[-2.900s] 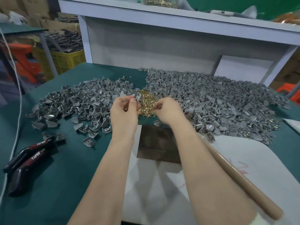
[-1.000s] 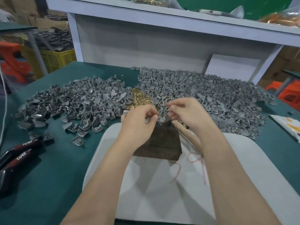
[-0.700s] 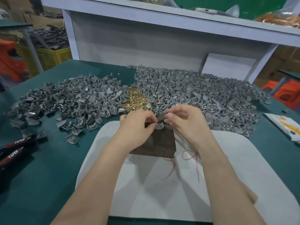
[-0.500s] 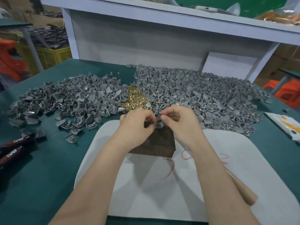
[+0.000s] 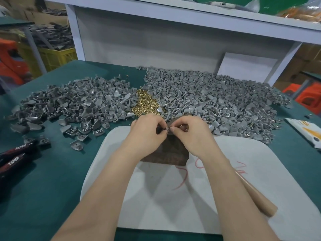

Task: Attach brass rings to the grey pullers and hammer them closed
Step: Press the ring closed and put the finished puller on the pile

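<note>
My left hand [image 5: 147, 134] and my right hand [image 5: 191, 134] meet fingertip to fingertip over a dark brown block [image 5: 166, 154]. Between them they pinch one small grey puller [image 5: 167, 128]; any brass ring on it is too small to make out. Just beyond the hands lies a heap of brass rings [image 5: 145, 105]. It sits between a left pile of grey pullers [image 5: 78, 105] and a larger right pile of grey pullers [image 5: 217, 101]. A wooden hammer handle [image 5: 257, 200] sticks out from under my right forearm; its head is hidden.
The block sits on a white board [image 5: 173, 197] on the green table [image 5: 43, 188]. Black-and-red handled tools [image 5: 15, 153] lie at the left edge, a white-orange packet [image 5: 305, 131] at the right. A white shelf unit [image 5: 156, 40] backs the table.
Both hands came back from the brass ring heap to above the block and closed together on the puller. Over the last half second they have barely moved.
</note>
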Demonstrator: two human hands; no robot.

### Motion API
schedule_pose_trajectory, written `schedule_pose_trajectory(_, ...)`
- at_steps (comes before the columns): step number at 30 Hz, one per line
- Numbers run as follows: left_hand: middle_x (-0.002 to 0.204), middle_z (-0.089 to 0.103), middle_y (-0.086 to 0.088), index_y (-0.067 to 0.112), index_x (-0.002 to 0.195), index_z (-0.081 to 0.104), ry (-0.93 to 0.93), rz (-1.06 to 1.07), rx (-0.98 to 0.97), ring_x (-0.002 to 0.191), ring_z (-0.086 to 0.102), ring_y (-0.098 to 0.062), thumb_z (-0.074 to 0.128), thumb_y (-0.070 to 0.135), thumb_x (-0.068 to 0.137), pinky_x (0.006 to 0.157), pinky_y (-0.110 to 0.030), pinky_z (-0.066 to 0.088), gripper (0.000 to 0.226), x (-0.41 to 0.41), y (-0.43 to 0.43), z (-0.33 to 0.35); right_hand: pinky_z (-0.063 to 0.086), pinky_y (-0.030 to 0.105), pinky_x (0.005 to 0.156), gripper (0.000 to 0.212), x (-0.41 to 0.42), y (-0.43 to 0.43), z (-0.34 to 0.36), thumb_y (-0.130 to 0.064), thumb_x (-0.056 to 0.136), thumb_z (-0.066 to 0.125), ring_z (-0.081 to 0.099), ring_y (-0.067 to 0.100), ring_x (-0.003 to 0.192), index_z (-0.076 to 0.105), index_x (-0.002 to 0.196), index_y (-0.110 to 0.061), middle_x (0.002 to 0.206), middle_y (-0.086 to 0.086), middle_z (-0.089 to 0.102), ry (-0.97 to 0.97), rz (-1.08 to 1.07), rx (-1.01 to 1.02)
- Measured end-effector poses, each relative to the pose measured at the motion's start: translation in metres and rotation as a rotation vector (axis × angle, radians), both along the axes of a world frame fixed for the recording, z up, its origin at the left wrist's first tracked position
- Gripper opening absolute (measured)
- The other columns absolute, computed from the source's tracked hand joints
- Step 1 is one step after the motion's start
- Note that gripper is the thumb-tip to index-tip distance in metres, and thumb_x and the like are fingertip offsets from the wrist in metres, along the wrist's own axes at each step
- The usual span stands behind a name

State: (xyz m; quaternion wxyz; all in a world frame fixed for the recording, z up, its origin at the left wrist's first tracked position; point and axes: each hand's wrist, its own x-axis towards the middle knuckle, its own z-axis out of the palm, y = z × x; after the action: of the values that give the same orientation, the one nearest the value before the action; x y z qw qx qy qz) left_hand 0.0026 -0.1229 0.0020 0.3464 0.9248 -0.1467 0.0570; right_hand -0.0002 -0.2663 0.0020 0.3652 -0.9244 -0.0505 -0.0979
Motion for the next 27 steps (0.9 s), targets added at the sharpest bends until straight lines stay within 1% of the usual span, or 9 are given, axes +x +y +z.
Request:
schedule_pose_trajectory(2,0.095,0.058,0.004,0.026,0.081,0.058,0.000,0.000,-0.006,0.102,0.056,-0.022,0.062,0.020,0.087,0.096,-0.044,0.043,0.009,0.000,0.000,0.001,0.036,0.008,0.059,0.011,-0.001,0.001,0.000,-0.018,0.085,0.066,0.054,0.007,0.072,0.064,0.077,-0.025,0.078,-0.009,0.063,-0.005,-0.001,-0.020)
schedule_pose_trajectory(4,0.095,0.059,0.003,0.026,0.080,0.060,-0.001,0.001,-0.012,0.101,0.057,-0.023,0.061,0.020,0.087,0.096,-0.044,0.043,0.009,0.000,0.000,0.001,0.036,0.004,0.058,0.010,-0.001,0.001,0.001,-0.018,0.085,0.065,0.052,0.003,0.069,0.064,0.078,-0.025,0.078,-0.010,0.062,-0.019,0.003,-0.042)
schedule_pose_trajectory(9,0.095,0.059,0.002,0.025,0.078,0.059,-0.014,0.003,-0.018,0.101,0.057,-0.023,0.062,0.019,0.086,0.095,-0.044,0.043,0.011,-0.001,0.000,0.001,0.035,0.003,0.059,0.014,-0.004,0.001,0.002,-0.018,0.084,0.067,0.050,-0.002,0.066,0.064,0.073,-0.026,0.080,-0.008,0.063,-0.038,-0.005,-0.041)
schedule_pose_trajectory(12,0.094,0.058,0.003,0.025,0.078,0.059,-0.027,0.001,-0.013,0.100,0.056,-0.023,0.062,0.018,0.086,0.094,-0.044,0.043,0.011,-0.001,0.000,0.001,0.035,0.002,0.058,0.015,-0.004,0.002,0.003,-0.017,0.084,0.066,0.050,0.000,0.066,0.062,0.072,-0.026,0.078,-0.009,0.061,-0.033,-0.027,-0.050)
schedule_pose_trajectory(14,0.093,0.057,0.004,0.025,0.078,0.059,-0.036,0.001,-0.007,0.100,0.056,-0.023,0.062,0.018,0.086,0.094,-0.043,0.043,0.011,-0.001,0.000,0.001,0.035,0.006,0.057,0.015,-0.004,0.003,0.004,-0.017,0.084,0.065,0.051,0.004,0.068,0.062,0.072,-0.025,0.079,-0.008,0.059,-0.029,-0.031,-0.063)
schedule_pose_trajectory(16,0.092,0.057,0.004,0.025,0.079,0.060,-0.044,0.005,0.010,0.100,0.056,-0.023,0.062,0.019,0.086,0.093,-0.043,0.043,0.010,-0.001,0.000,0.001,0.031,0.015,0.059,0.013,-0.005,0.005,0.005,-0.016,0.086,0.063,0.051,0.010,0.074,0.062,0.075,-0.023,0.083,-0.007,0.056,-0.029,-0.029,-0.101)
schedule_pose_trajectory(18,0.091,0.057,0.005,0.023,0.082,0.065,-0.050,0.010,0.018,0.100,0.056,-0.024,0.062,0.019,0.086,0.092,-0.042,0.044,0.007,0.000,0.000,0.000,0.031,0.020,0.067,0.010,-0.005,0.008,0.009,-0.016,0.088,0.060,0.052,0.014,0.082,0.062,0.079,-0.021,0.088,-0.004,0.053,-0.033,-0.030,-0.198)
schedule_pose_trajectory(21,0.092,0.058,0.003,0.019,0.088,0.070,-0.059,0.010,0.016,0.100,0.056,-0.026,0.063,0.020,0.087,0.090,-0.043,0.045,0.007,0.000,0.000,-0.001,0.040,0.027,0.079,0.009,-0.005,0.015,0.016,-0.016,0.090,0.056,0.055,0.023,0.095,0.065,0.088,-0.016,0.100,0.003,0.058,-0.030,-0.035,-0.358)
schedule_pose_trajectory(27,0.102,0.061,-0.003,0.014,0.093,0.069,-0.076,-0.008,0.021,0.102,0.054,-0.026,0.062,0.018,0.088,0.089,-0.042,0.044,0.010,0.002,0.000,-0.003,0.041,0.027,0.072,0.013,-0.005,0.021,0.022,-0.011,0.089,0.055,0.059,0.027,0.095,0.066,0.096,-0.012,0.099,0.007,0.063,-0.023,-0.061,-0.491)
